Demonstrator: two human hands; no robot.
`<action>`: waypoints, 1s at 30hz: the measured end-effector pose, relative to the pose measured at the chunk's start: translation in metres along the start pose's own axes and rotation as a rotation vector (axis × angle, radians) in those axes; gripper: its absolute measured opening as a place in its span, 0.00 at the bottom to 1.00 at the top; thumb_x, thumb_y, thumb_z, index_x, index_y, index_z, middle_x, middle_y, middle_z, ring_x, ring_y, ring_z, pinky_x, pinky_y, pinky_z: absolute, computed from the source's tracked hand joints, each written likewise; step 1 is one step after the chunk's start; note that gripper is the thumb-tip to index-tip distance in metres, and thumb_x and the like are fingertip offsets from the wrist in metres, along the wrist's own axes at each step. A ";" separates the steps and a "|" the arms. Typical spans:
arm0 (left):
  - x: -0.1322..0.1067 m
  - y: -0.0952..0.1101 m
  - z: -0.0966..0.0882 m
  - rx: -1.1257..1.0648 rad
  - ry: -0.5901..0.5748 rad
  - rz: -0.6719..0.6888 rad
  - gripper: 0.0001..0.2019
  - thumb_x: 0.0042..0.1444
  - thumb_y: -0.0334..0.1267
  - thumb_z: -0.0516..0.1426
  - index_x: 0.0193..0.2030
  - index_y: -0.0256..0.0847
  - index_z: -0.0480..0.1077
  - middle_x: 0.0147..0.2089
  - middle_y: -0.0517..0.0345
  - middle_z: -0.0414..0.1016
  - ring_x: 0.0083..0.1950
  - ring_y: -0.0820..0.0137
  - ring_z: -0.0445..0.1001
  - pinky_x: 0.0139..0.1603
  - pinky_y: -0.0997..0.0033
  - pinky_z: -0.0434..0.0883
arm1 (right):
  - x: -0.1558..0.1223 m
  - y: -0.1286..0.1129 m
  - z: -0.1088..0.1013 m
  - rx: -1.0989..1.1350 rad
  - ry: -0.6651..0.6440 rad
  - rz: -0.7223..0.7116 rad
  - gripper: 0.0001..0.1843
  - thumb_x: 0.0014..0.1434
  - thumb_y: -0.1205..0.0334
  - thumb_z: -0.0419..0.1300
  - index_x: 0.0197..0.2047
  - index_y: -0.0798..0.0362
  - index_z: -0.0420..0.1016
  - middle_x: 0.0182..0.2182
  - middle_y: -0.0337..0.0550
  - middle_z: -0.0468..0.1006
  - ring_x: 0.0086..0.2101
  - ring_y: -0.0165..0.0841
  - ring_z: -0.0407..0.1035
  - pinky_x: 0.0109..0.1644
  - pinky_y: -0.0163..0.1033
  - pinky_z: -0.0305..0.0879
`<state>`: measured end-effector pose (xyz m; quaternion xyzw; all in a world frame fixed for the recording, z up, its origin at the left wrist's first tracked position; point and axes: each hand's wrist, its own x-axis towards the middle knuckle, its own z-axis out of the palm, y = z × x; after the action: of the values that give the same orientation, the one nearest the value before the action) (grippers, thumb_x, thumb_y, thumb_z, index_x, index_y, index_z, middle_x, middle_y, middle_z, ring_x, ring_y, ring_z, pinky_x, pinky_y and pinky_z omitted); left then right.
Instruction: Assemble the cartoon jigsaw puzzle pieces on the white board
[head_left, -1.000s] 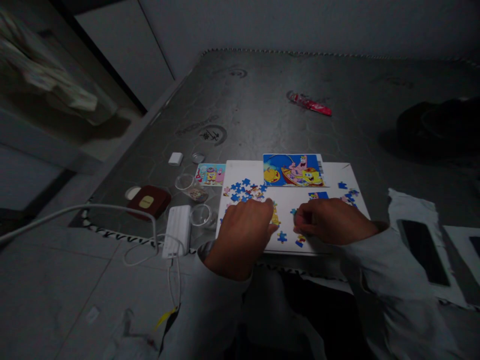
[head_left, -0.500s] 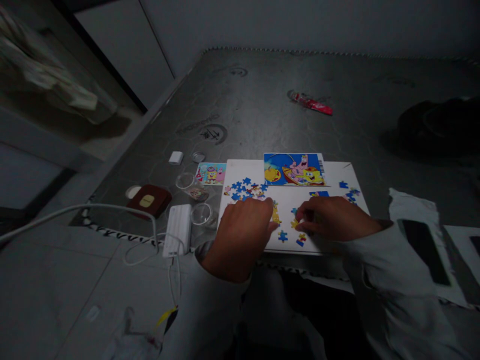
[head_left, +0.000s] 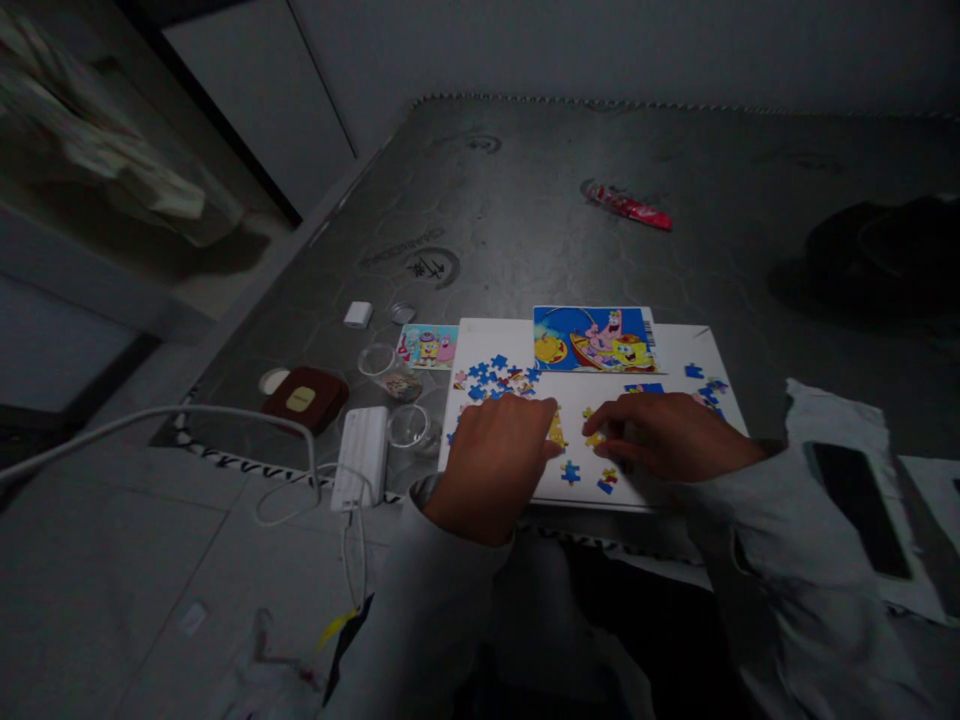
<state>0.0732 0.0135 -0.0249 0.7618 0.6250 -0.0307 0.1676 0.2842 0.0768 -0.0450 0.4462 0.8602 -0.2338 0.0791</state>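
A bare grey mattress [head_left: 525, 220] with a stitched edge is spread across the view, and a white board [head_left: 679, 345] lies on its near side. Along the board's far edge is laid a colourful SpongeBob picture card [head_left: 592, 340]. Left of the board are placed a white power bank [head_left: 360, 458] with its cable, two clear plastic cups [head_left: 409, 427], a dark red case [head_left: 304, 398] and a smaller cartoon card [head_left: 427, 346]. A smartphone [head_left: 855, 510] is set on a white sheet [head_left: 840, 410] to the right.

A cluster of blue jigsaw pieces [head_left: 495, 378] is gathered on the board just beyond the left hand [head_left: 495, 465]. The right hand [head_left: 667, 435] is held with its fingers spread, their tips [head_left: 607, 405] just beside a small yellow jigsaw piece [head_left: 595, 438]. The left hand's fingers are curled together against the board. Whether either hand is pinching a piece cannot be told.
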 end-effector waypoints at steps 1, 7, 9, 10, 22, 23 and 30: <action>0.000 0.000 0.000 -0.008 0.003 0.002 0.15 0.63 0.44 0.62 0.56 0.48 0.75 0.47 0.52 0.82 0.50 0.53 0.80 0.47 0.56 0.74 | 0.001 -0.002 0.000 0.002 -0.002 0.007 0.12 0.58 0.62 0.66 0.46 0.43 0.82 0.36 0.38 0.83 0.37 0.37 0.77 0.38 0.40 0.66; 0.003 -0.001 0.001 -0.037 0.017 0.001 0.17 0.62 0.44 0.63 0.57 0.49 0.75 0.49 0.52 0.83 0.51 0.54 0.80 0.48 0.55 0.74 | 0.007 -0.013 0.005 -0.026 0.009 0.036 0.11 0.59 0.57 0.67 0.46 0.45 0.81 0.36 0.39 0.82 0.37 0.38 0.75 0.40 0.41 0.64; 0.003 -0.001 0.002 -0.044 0.021 -0.005 0.18 0.62 0.44 0.63 0.58 0.49 0.75 0.49 0.52 0.83 0.51 0.54 0.80 0.48 0.55 0.74 | 0.007 -0.015 0.006 -0.041 0.037 0.036 0.11 0.61 0.55 0.66 0.47 0.46 0.81 0.36 0.40 0.82 0.37 0.38 0.75 0.39 0.42 0.63; 0.003 -0.001 0.002 -0.048 0.027 -0.004 0.18 0.62 0.44 0.63 0.58 0.49 0.75 0.49 0.52 0.83 0.52 0.54 0.80 0.49 0.55 0.74 | 0.007 -0.015 0.006 -0.042 0.040 0.038 0.12 0.61 0.54 0.66 0.47 0.46 0.81 0.36 0.40 0.83 0.37 0.38 0.75 0.39 0.42 0.63; 0.003 0.000 -0.001 -0.057 0.003 -0.010 0.16 0.61 0.43 0.63 0.55 0.48 0.76 0.48 0.52 0.83 0.50 0.53 0.80 0.47 0.54 0.74 | 0.006 -0.011 0.005 -0.004 0.024 -0.023 0.13 0.61 0.61 0.63 0.49 0.46 0.81 0.38 0.42 0.83 0.40 0.39 0.76 0.43 0.43 0.66; 0.003 0.000 -0.001 -0.058 0.003 -0.011 0.16 0.62 0.43 0.63 0.56 0.48 0.76 0.48 0.51 0.83 0.51 0.53 0.80 0.48 0.54 0.74 | 0.006 -0.011 0.006 -0.003 0.023 -0.031 0.13 0.61 0.61 0.63 0.49 0.46 0.81 0.38 0.42 0.83 0.40 0.39 0.76 0.43 0.43 0.66; 0.003 0.000 0.000 -0.055 0.003 -0.022 0.16 0.62 0.44 0.63 0.56 0.49 0.75 0.48 0.52 0.82 0.51 0.54 0.79 0.48 0.56 0.73 | 0.006 -0.014 0.006 -0.001 0.041 -0.033 0.13 0.60 0.62 0.64 0.48 0.47 0.80 0.37 0.41 0.82 0.39 0.39 0.76 0.43 0.43 0.66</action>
<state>0.0740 0.0159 -0.0256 0.7500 0.6343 -0.0141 0.1869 0.2691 0.0716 -0.0472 0.4365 0.8691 -0.2255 0.0577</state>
